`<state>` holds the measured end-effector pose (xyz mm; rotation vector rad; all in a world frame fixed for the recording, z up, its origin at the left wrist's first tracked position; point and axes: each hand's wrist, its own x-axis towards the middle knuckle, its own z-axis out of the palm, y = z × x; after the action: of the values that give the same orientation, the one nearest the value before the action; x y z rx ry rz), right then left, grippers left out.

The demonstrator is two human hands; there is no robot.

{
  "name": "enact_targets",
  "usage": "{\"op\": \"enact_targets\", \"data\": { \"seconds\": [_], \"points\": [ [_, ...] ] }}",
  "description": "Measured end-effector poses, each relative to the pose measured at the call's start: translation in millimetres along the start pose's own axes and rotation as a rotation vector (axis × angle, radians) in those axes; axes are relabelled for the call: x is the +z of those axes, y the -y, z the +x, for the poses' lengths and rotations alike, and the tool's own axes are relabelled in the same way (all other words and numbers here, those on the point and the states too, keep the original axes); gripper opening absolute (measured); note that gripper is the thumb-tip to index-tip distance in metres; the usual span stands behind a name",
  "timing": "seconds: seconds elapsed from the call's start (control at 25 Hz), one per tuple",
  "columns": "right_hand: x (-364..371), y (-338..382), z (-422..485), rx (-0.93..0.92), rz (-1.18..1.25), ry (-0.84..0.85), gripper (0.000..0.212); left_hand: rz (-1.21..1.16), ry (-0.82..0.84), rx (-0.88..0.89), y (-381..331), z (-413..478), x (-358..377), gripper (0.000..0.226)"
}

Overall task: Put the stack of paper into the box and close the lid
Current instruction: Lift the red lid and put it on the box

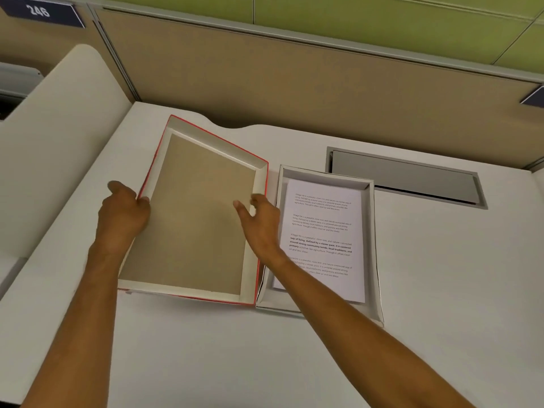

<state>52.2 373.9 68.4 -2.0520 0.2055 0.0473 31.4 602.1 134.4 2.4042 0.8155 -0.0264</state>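
Showing a white desk (294, 363) seen from above, with two bare forearms reaching in from the lower edge. Left hand (123, 213) clamped on the left wall of the lid (200, 213), thumb over the rim and fingers hidden beneath. Right hand (260, 222) at the lid's right wall, fingers loosely spread with the thumb inside the tray; whether it presses the wall or merely hovers cannot be told. Lid turned underside up: brown cardboard floor, white inner walls, red outer edge. Lid tilted, far end raised, near edge low against the desk.

Box (372, 231) lying just beside the lid on the right, open, with white walls, near-left corner touching the lid's near-right corner. Stack of paper (323, 231) flat inside the box, top sheet printed with four short paragraphs, partly crossed by the right forearm.

Grey cable hatch (406, 178) set into the desk behind the box, its flap ajar. Beige partition (294, 78) along the far edge, green panel (382, 22) above it. Dark number plate (41, 11) reading 246 at upper left. Cream curved divider (59, 142) bounding the desk on the left.
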Motion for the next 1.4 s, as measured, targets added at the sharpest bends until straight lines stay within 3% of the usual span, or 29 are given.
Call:
{"op": "enact_targets", "data": {
  "seconds": [0.2,0.32,0.64,0.8,0.88,1.16,1.24,1.4],
  "points": [
    [-10.4,88.2,13.4,-0.005,0.202,0.266,0.059,-0.029,-0.041,0.177,-44.0,-46.5,-14.2,0.048],
    [-14.4,121.2,17.5,-0.005,0.276,0.334,0.057,-0.068,-0.017,0.213,-66.4,-68.1,-15.8,0.058],
    [-48.2,136.3,16.2,0.024,0.368,0.271,0.021,-0.214,0.369,0.205,-88.1,-83.3,-29.8,0.095],
    [-74.7,127.3,12.9,0.118,0.467,0.258,0.023,-0.543,0.45,0.122,-85.7,-74.8,-17.4,0.078],
    [-88.8,122.2,11.0,0.165,0.505,0.258,0.02,-0.58,0.465,0.056,-82.0,-66.1,7.2,0.07],
    [-156.6,104.7,-1.2,0.212,0.722,0.284,0.034,-0.831,0.815,-0.226,-40.9,-40.6,83.9,0.081],
    [-178.6,92.8,-3.8,0.229,0.79,0.299,0.035,-0.927,0.91,-0.221,-33.1,-42.9,98.5,0.076],
    [-228.8,51.7,-8.5,0.21,0.796,0.214,0.044,-0.915,0.829,-0.136,-36.7,-52.7,112.5,0.063]
  ]
}}
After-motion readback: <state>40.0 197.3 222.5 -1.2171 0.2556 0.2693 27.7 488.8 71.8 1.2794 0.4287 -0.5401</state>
